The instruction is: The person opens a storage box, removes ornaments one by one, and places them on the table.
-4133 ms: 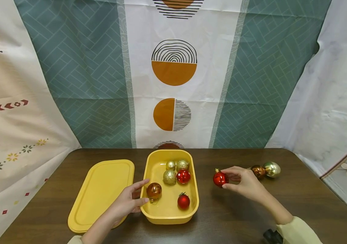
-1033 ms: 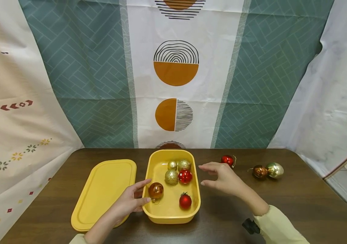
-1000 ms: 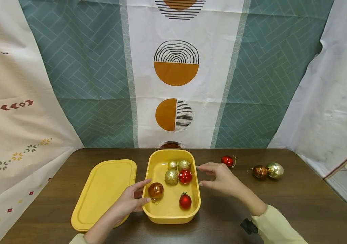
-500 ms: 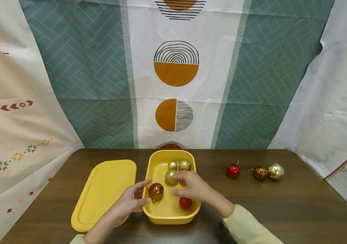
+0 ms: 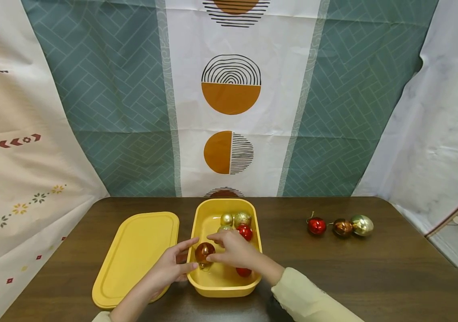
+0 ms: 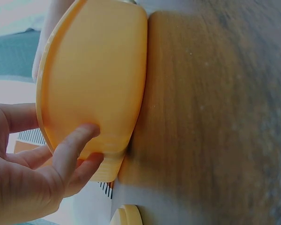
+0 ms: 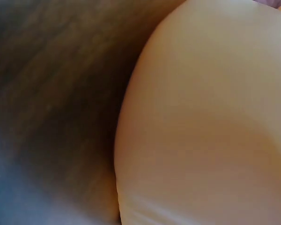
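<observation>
Head view has the person's left hand (image 5: 170, 266) at the left wall of a rectangular yellow plastic tub (image 5: 224, 291), gripping its rim. The left wrist view shows two bent fingers (image 6: 74, 146) against the tub's outer wall, while others pass over the rim.

The right hand (image 5: 235, 251) reaches in over the tub's right wall, its thumb and fingers apart in a released pose around a copper bauble (image 5: 202, 251). That bauble lies inside the tub, near the left wall; the thumb overlaps its right edge, though contact cannot be told.

Toward the tub's far end sit a small gold ball (image 5: 226, 219), a glittery gold bauble (image 5: 243, 218), another gold bauble (image 5: 224, 228) partly hidden by the right hand, and a shiny red bauble (image 5: 245, 232). Nearer, a second red bauble (image 5: 243, 272) shows under the right wrist.

Left of the tub, a yellow lid (image 5: 134, 259) lies flat on the dark wooden table (image 5: 374, 281). Well to the right, a red ornament (image 5: 316, 226), a brown ornament (image 5: 342, 228) and a pale gold ornament (image 5: 362, 225) form a row.
</observation>
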The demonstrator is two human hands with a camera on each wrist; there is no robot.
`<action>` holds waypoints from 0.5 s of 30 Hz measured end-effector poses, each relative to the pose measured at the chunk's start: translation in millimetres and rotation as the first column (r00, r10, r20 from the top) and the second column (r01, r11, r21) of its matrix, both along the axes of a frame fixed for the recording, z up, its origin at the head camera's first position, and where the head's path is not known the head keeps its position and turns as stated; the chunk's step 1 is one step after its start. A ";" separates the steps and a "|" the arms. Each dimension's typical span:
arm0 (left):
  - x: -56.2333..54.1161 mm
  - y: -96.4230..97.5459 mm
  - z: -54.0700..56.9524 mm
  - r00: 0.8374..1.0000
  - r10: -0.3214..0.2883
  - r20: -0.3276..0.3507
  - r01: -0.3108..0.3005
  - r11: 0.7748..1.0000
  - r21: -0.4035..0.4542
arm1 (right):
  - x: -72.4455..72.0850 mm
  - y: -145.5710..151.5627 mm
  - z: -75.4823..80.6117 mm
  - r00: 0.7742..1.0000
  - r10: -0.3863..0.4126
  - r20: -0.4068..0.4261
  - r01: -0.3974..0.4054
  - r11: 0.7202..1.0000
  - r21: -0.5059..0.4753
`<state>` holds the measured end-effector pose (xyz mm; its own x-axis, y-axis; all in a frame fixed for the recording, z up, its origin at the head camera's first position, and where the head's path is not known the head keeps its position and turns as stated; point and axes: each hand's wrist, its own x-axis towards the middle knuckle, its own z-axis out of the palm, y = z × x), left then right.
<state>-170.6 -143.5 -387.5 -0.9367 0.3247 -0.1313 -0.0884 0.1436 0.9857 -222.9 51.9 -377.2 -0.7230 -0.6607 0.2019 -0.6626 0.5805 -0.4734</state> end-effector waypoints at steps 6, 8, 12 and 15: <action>-0.2 -0.8 -1.3 1.000 -0.002 0.004 0.002 1.000 0.002 | -0.6 -7.8 -3.4 0.999 -0.030 0.020 0.029 0.998 0.054; -0.1 -0.8 -1.2 1.000 0.000 0.004 0.000 1.000 -0.001 | -0.8 -9.5 -4.5 0.999 -0.032 0.017 0.030 0.997 0.070; 0.0 -0.8 -0.5 1.000 0.004 0.005 -0.004 1.000 -0.003 | -0.6 -11.5 -4.9 0.999 -0.036 0.001 0.036 0.995 0.090; -0.1 -0.7 -0.3 1.000 0.005 0.004 -0.005 1.000 -0.004 | -0.3 -12.2 -4.4 0.999 -0.036 -0.020 0.038 0.995 0.094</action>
